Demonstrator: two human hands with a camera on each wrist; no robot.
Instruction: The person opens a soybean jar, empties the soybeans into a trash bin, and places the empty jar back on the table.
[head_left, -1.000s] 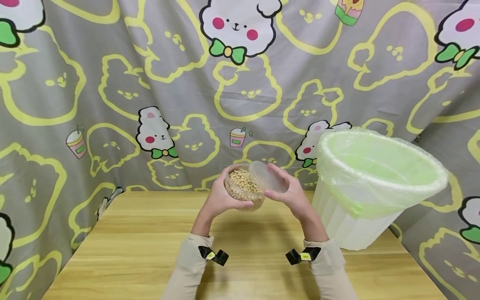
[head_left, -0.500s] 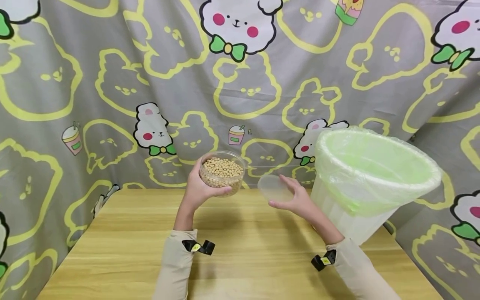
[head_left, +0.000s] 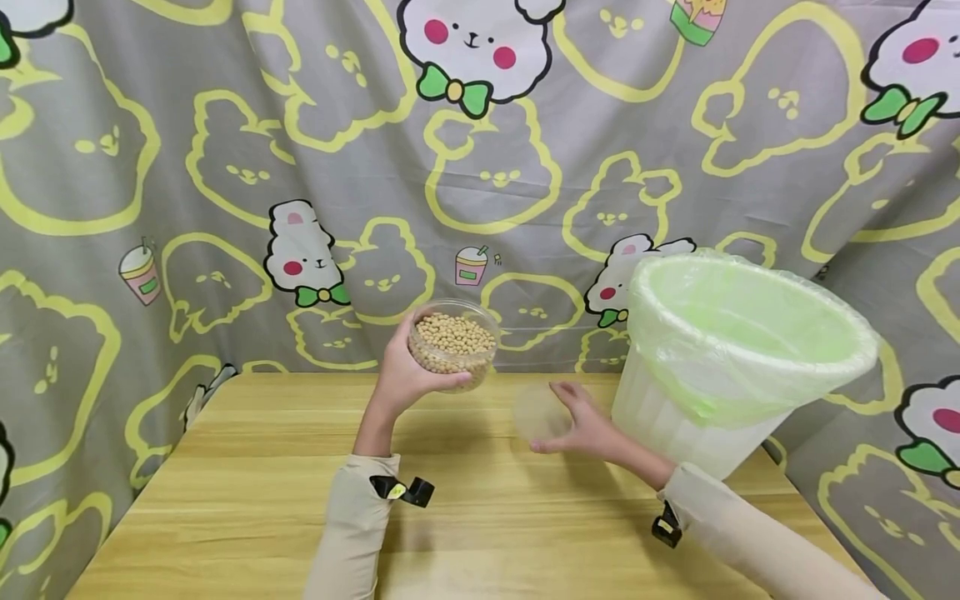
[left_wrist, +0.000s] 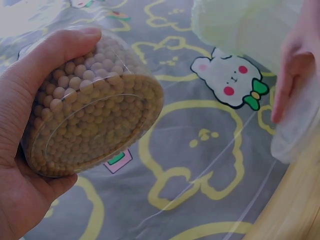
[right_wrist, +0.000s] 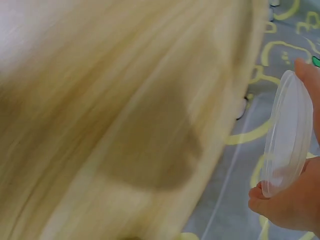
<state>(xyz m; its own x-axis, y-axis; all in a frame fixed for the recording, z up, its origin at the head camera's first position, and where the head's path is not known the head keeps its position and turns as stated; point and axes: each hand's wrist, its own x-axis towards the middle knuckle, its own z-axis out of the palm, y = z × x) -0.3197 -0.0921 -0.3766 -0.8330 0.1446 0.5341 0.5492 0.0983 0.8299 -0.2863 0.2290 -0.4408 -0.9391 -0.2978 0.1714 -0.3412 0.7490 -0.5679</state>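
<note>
A clear round plastic jar filled with pale round beans is held up above the table by my left hand, thumb and fingers curled round its side. The jar's top is uncovered and tilts slightly. In the left wrist view the beans show through the jar's bottom. To the right, my right hand grips a thin translucent round lid by its edge, low over the table. The right wrist view shows the lid between thumb and fingers.
A tall white bin with a pale green plastic liner stands at the table's right, just behind my right hand. The wooden table ends at a patterned grey curtain behind.
The lid has come away from the jar and moved right and down with my right hand. My left hand shifted left with the jar, then slightly back right.
</note>
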